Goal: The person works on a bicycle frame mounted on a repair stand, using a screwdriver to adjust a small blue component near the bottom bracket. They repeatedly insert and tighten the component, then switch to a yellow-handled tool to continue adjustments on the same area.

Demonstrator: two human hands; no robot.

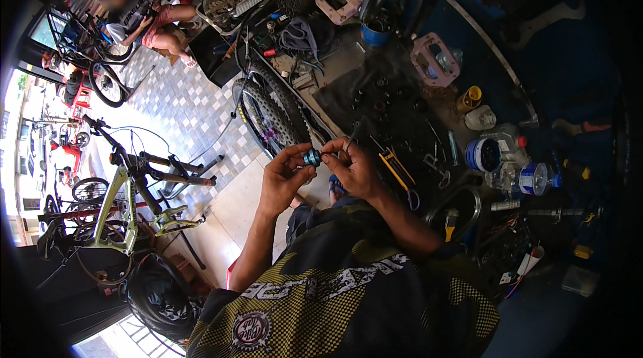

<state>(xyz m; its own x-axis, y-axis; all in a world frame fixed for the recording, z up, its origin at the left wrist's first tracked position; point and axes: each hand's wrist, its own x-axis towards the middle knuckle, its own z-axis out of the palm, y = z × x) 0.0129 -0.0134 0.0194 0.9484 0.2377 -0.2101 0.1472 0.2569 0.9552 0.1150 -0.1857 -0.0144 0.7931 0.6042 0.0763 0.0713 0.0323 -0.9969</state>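
In front of my body, my left hand (284,176) pinches a small teal metal cylinder (311,157), ringed like a bicycle part, between thumb and fingers. Close on its right, my right hand (355,170) has its thumb and fingertips pressed together at the cylinder's end. A thin grey rod-like tool (354,134) sticks up from between the right-hand fingers; its exact kind is too small to tell. Just past my right hand, a yellow-and-black tool (398,168) lies on the dark workbench mat (345,100).
Pink pedals (433,60), a yellow cup (469,99), plastic bottles (513,144) and loose small parts crowd the bench. Bicycle wheels (271,107) stand along its edge. To the left is a pale green bicycle frame (115,214). Farther off, a person (144,20) sits on the tiled floor's far side.
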